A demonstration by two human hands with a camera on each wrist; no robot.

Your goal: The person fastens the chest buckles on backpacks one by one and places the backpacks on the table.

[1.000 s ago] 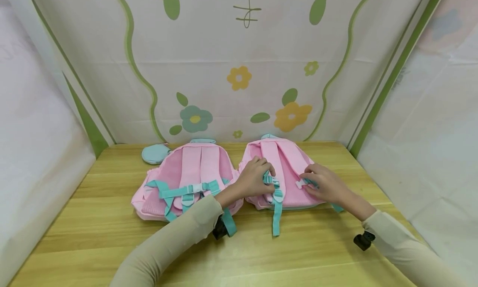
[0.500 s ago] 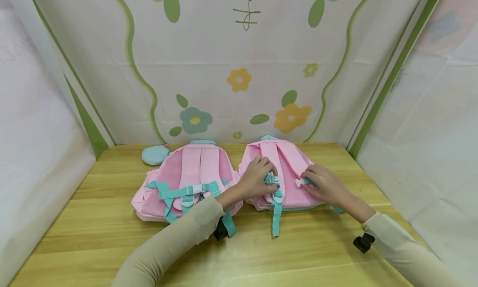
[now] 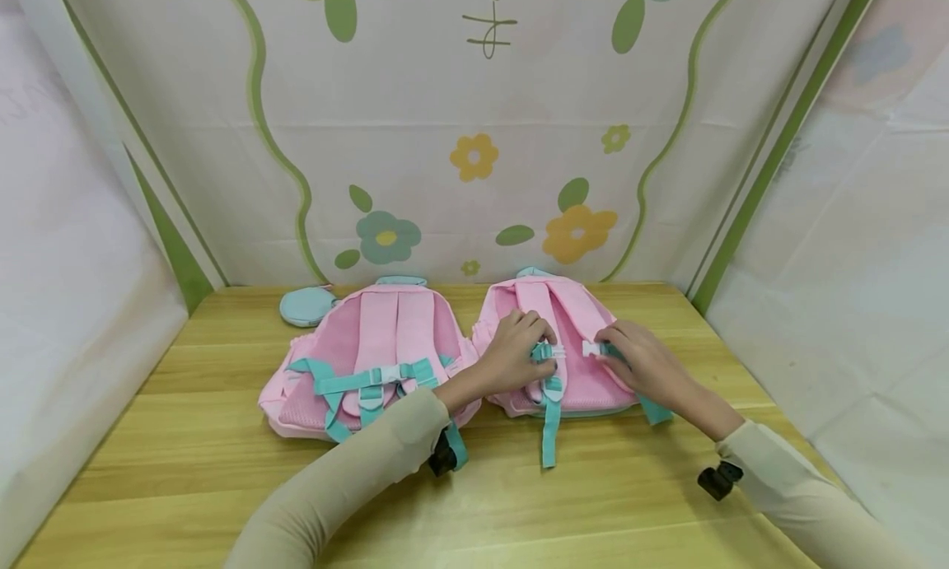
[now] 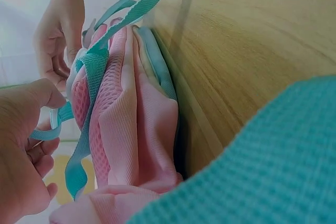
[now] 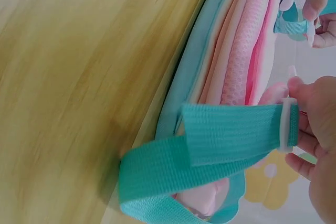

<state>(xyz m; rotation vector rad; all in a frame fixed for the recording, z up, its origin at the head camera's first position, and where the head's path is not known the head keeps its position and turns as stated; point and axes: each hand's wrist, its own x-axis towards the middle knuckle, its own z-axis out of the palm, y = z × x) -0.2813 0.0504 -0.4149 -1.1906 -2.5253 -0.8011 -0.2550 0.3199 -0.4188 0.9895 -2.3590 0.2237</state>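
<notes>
Over the right-hand pink backpack [image 3: 506,301], which lies with its shoulder straps up, my two hands hold the halves of a white side-release buckle. My left hand [image 3: 511,355] pinches the left buckle half [image 3: 558,352] by its teal webbing, thumb and fingers curled round it. My right hand [image 3: 643,361] pinches the other buckle half [image 3: 591,349] near its strap. The halves face each other with a small gap between them. In the right wrist view a loop of teal strap [image 5: 231,132] hangs from the right hand. The fingers partly hide both pieces.
A second pink backpack [image 3: 378,330] lies to the left, its white chest buckle [image 3: 389,375] fastened across the straps. A light-blue round pouch [image 3: 306,306] sits beside it on the wooden table [image 3: 534,511]. A flowered cloth wall [image 3: 430,100] stands behind.
The right buckle half has risen slightly and turned level, pointing at the left one. The left half shows more beyond the left fingers. Both backpacks have stayed in place.
</notes>
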